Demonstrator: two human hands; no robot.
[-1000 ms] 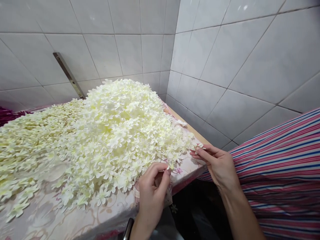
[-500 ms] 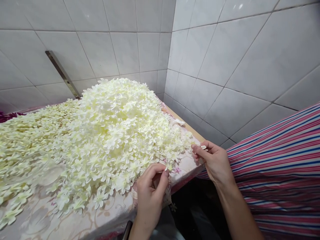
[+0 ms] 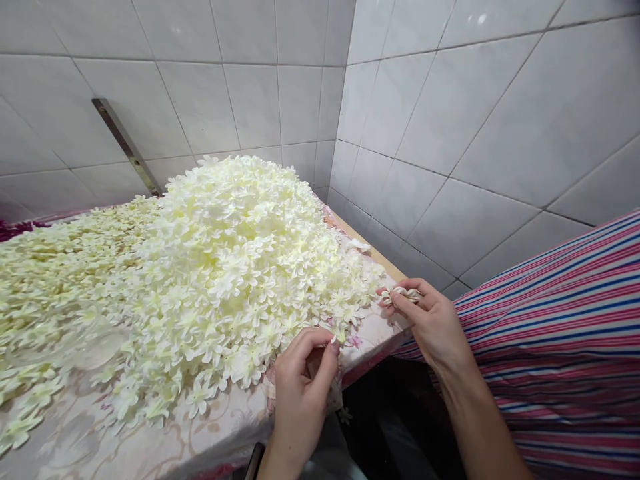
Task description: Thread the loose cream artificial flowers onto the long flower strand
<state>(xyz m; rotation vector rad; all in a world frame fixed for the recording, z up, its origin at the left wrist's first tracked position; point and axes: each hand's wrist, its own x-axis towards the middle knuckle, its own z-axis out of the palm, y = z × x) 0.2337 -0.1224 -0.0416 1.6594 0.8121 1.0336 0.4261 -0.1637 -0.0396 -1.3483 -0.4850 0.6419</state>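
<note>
A big heap of small cream-white fabric flowers (image 3: 220, 260) covers a table with a floral cloth (image 3: 165, 440). My left hand (image 3: 303, 387) is at the table's near edge, its thumb and forefinger pinched together at the foot of the heap, on something I cannot make out. My right hand (image 3: 430, 323) is at the table's right corner, fingers closed on a small cream flower (image 3: 400, 293) held between thumb and fingertips.
White tiled walls meet in a corner behind the table. A metal strip (image 3: 125, 143) leans on the left wall. A red, blue and white striped cloth (image 3: 560, 333) fills the right side. A dark gap (image 3: 395, 427) lies below the table edge.
My right hand has shifted slightly along the table corner and turned the small flower between its fingers. My left hand stays pinched at the heap's edge.
</note>
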